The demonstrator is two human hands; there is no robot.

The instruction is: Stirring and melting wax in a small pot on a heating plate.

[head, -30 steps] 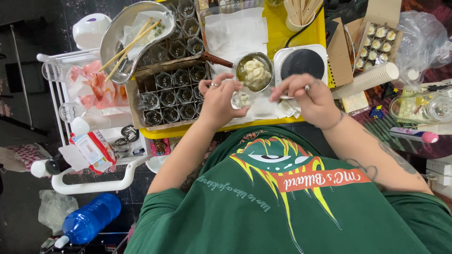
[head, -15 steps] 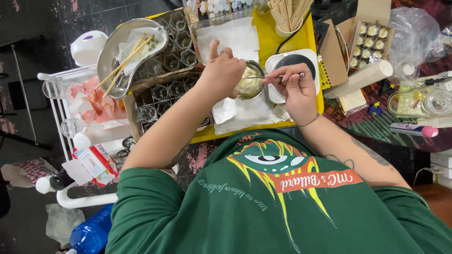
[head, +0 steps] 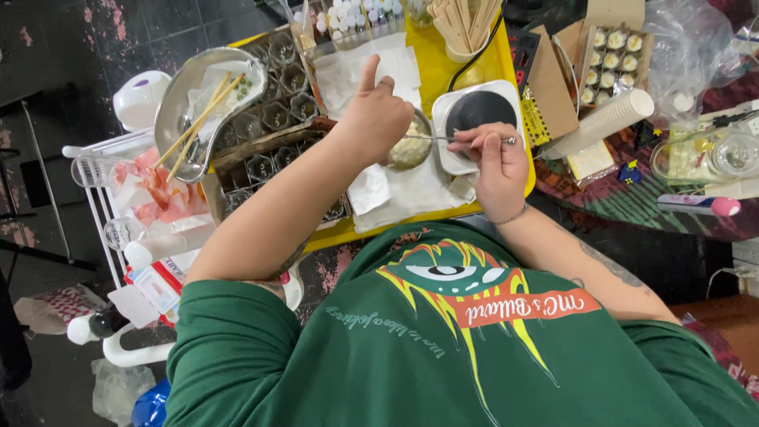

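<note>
Steadying a small metal bowl [head: 409, 150] with the left hand [head: 379, 119] while the right hand [head: 494, 158] worked a thin metal utensil [head: 431, 137] into it.

Near the frame's upper middle, the bowl of pale mixture sat on white paper over the yellow surface [head: 443, 71], beside a round black hotplate [head: 481, 115]. Left grip was curled over the rim, index finger lifted; right grip was pinched shut on the utensil's handle, keeping its tip low in the mixture. Empty glass jars [head: 277, 119] waited at upper left.

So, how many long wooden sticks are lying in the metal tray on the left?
2 sticks can be seen, lying side by side on a slant across the metal tray, over white paper. More may be hidden under the paper.
</note>
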